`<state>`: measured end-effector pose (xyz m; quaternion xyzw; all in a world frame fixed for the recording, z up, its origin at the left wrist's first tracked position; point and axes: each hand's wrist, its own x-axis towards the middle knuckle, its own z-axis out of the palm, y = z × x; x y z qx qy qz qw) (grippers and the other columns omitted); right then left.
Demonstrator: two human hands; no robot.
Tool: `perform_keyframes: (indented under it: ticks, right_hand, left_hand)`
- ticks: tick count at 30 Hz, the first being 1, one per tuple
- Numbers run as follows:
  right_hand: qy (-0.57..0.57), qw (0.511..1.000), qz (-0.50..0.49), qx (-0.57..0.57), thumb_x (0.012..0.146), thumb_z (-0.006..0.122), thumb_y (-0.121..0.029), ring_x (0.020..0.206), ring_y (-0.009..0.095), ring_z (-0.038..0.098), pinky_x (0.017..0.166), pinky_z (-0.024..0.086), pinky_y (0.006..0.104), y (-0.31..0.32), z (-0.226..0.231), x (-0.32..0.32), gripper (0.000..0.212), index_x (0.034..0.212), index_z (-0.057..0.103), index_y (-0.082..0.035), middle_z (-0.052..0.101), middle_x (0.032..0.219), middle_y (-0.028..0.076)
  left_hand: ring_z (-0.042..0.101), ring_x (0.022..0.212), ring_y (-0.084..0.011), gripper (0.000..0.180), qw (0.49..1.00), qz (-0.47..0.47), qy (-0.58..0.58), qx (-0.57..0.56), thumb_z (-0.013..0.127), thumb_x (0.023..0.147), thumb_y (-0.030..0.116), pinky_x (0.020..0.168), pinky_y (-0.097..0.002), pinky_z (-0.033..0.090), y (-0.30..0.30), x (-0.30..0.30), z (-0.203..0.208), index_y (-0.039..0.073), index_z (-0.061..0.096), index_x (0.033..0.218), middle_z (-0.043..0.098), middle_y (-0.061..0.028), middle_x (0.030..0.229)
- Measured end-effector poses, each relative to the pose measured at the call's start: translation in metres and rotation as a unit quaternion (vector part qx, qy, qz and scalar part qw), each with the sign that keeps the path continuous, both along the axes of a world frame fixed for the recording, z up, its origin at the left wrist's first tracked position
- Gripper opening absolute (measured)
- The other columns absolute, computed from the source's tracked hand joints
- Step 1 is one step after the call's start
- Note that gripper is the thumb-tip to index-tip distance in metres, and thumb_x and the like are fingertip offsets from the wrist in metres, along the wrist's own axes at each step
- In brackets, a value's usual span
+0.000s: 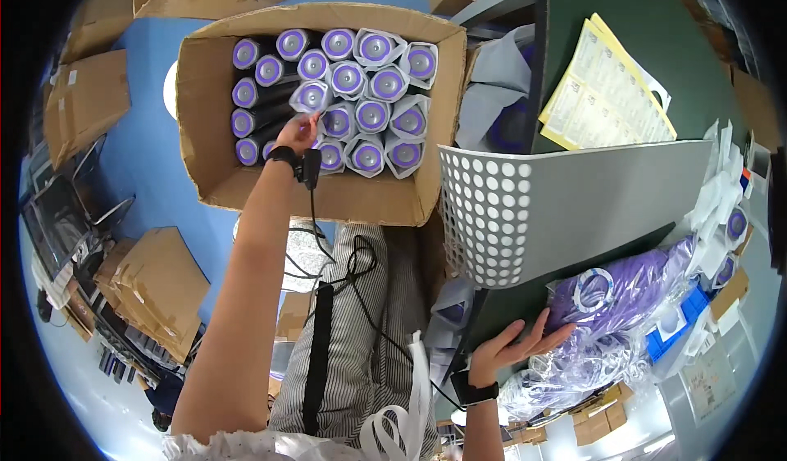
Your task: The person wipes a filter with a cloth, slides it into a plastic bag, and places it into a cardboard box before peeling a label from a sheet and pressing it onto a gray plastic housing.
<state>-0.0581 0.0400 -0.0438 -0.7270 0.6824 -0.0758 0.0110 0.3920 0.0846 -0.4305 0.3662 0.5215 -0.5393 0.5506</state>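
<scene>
A cardboard box (328, 202) holds rows of cylinders, their purple-ringed ends facing up. Those on the right are wrapped in pale sheets; several on the left are bare and dark-sided. My left hand (300, 131) reaches into the box, its fingers closed at the edge of a wrapped cylinder (311, 97) near the middle, which sits slightly tilted. Part of that grip is hidden by the hand. With fingers spread, my right hand (518, 349) rests at the edge of the dark green table (500, 309), beside a clear plastic bag of purple pieces (607, 297).
A grey perforated holder (574, 207) stands on the table, with yellow label sheets (607, 92) beyond it. More wrapped cylinders (500, 92) lie beneath the table edge. A black cable (357, 272) hangs from my left wrist over my lap. Cardboard boxes (156, 285) stand at left.
</scene>
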Motion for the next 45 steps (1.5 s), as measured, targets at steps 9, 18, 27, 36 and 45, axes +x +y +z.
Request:
perform_keyframes:
  ticks: [9, 18, 27, 36, 45]
  right_hand:
    - [0.005, 1.000, -0.012, -0.010, 0.098, 0.040, -0.018, 0.140, 0.042, 0.011, 0.110, 0.015, 0.0554, -0.001, -0.001, -0.004, 0.039, 0.132, 0.046, 0.000, 0.010, 0.152, 0.027]
    - [0.028, 0.999, 0.003, -0.036, 0.099, 0.039, -0.019, 0.141, 0.037, 0.014, 0.111, 0.017, 0.0506, -0.002, -0.006, -0.003, 0.040, 0.133, 0.047, 0.001, 0.014, 0.153, 0.023]
    - [0.054, 0.998, -0.013, -0.029, 0.099, 0.037, -0.022, 0.142, 0.039, 0.012, 0.111, 0.016, 0.0544, -0.003, -0.002, -0.005, 0.043, 0.134, 0.044, 0.002, 0.011, 0.153, 0.023]
    - [0.026, 1.000, 0.003, -0.016, 0.098, 0.038, -0.018, 0.140, 0.042, 0.012, 0.111, 0.016, 0.0559, -0.002, -0.003, 0.001, 0.041, 0.135, 0.042, -0.001, 0.010, 0.152, 0.026]
    - [-0.096, 0.995, 0.003, -0.032, 0.090, 0.055, -0.010, 0.136, 0.044, 0.024, 0.110, 0.019, 0.0530, -0.005, 0.004, -0.007, 0.030, 0.119, 0.061, -0.006, 0.027, 0.148, 0.025]
  left_hand:
    - [0.057, 0.075, -0.0111, 0.028, 0.859, -0.389, -0.325, 0.074, 0.046, 0.094, 0.019, 0.058, -0.0211, 0.040, -0.001, -0.061, 0.023, 0.010, 0.061, 0.115, 0.064, -0.0007, 0.095]
    - [0.036, 0.126, -0.0375, 0.080, 0.454, -0.715, -0.368, 0.385, 0.072, 0.067, 0.024, 0.104, -0.0460, 0.034, 0.043, -0.024, 0.022, 0.011, 0.031, 0.134, 0.040, -0.0200, 0.132]
    - [0.040, 0.120, -0.0368, 0.106, 0.359, -0.815, -0.271, 0.364, 0.085, 0.055, 0.034, 0.097, -0.0498, 0.041, 0.032, -0.018, 0.028, 0.022, 0.025, 0.140, 0.022, -0.0109, 0.140]
    - [0.056, 0.110, -0.0357, 0.089, 0.126, -0.899, -0.296, 0.297, 0.085, 0.054, 0.043, 0.088, -0.0456, 0.047, 0.030, -0.001, 0.042, 0.021, 0.044, 0.130, 0.050, -0.0123, 0.123]
    - [0.059, 0.096, -0.0386, 0.083, 0.132, -0.860, -0.491, 0.035, 0.085, 0.049, 0.030, 0.084, -0.0428, 0.051, 0.006, 0.040, 0.360, 0.009, 0.050, 0.121, 0.054, -0.0180, 0.108]
